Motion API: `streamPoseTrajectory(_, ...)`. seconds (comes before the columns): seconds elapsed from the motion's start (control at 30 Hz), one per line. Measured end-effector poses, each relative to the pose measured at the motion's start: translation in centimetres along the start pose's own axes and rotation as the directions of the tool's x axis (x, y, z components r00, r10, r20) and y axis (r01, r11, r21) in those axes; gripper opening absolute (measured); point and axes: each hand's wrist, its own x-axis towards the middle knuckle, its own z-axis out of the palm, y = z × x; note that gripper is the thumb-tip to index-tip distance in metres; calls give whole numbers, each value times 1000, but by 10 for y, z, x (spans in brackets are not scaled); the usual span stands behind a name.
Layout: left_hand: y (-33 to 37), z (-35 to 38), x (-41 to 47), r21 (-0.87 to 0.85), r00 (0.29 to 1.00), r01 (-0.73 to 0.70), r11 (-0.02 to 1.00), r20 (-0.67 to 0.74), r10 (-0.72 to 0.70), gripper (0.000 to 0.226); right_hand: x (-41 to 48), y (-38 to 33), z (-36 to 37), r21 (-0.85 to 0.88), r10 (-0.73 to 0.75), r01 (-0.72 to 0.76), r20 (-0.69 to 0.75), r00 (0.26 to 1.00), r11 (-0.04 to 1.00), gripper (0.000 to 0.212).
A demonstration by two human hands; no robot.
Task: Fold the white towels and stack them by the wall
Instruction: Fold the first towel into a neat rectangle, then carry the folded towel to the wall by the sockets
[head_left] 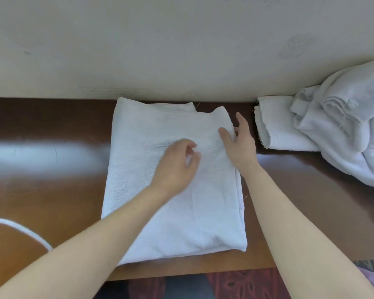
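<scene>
A white towel (138, 169) lies folded into a tall rectangle on the brown wooden table (52, 190), its far edge against the wall (160, 50). My left hand (177, 167) hovers over the towel's middle with fingers loosely curled and nothing in them. My right hand (240, 145) rests at the towel's right edge, thumb on the cloth, fingers spread past the edge. At the right, a heap of unfolded white towels (343, 137) lies against the wall, one partly rolled piece (274, 128) sticking out toward the folded towel.
A white curved rim (22, 229) of some object shows at the table's near left. The table's front edge (192, 272) runs below the towel, with patterned fabric underneath. Glare marks the left tabletop.
</scene>
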Motion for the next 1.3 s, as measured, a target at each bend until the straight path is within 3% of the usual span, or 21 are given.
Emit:
streamPoseTrajectory(0.13,-34,-37,28,217,975,-46,975,-202,91,26,9,-8,8,-13,-1,1,-8,1000,1000,65)
streamPoseTrajectory(0.33,-66,-60,37,532,943,-53,845,-252,218,36,11,-9,11,-33,-161,158,-151,975,987,55)
streamPoseTrajectory(0.5,-79,-67,33,587,982,131,799,-186,-24,52,18,5,19,-114,-145,130,-132,981,985,54)
streamPoseTrajectory(0.57,-81,-68,33,566,983,175,806,-141,-115,57,21,10,25,-193,-150,126,-115,982,973,51)
streamPoseTrajectory(0.7,-75,-68,38,517,979,194,834,-153,-134,59,25,3,34,-368,-165,97,-157,974,925,54)
streamPoseTrajectory(0.8,-74,-78,41,131,913,252,959,-361,-190,60,27,2,36,-388,-143,58,-194,971,920,54)
streamPoseTrajectory(0.87,-75,-88,45,-142,828,356,924,-411,-382,68,27,4,37,-373,-127,45,-199,972,927,52)
streamPoseTrajectory(0.93,-76,-97,50,-252,774,490,835,-315,-549,72,26,3,39,-375,-115,31,-205,972,926,50)
streamPoseTrajectory(1.0,-76,-102,55,-283,754,554,783,-228,-616,66,25,0,40,-370,-115,27,-218,969,929,49)
streamPoseTrajectory(1.1,-76,-109,62,-384,758,520,763,-202,-619,54,22,0,40,-350,-150,57,-243,959,935,46)
streamPoseTrajectory(1.3,-84,-109,59,-202,801,403,893,-393,-451,43,20,3,46,-416,-237,118,-246,940,902,42)
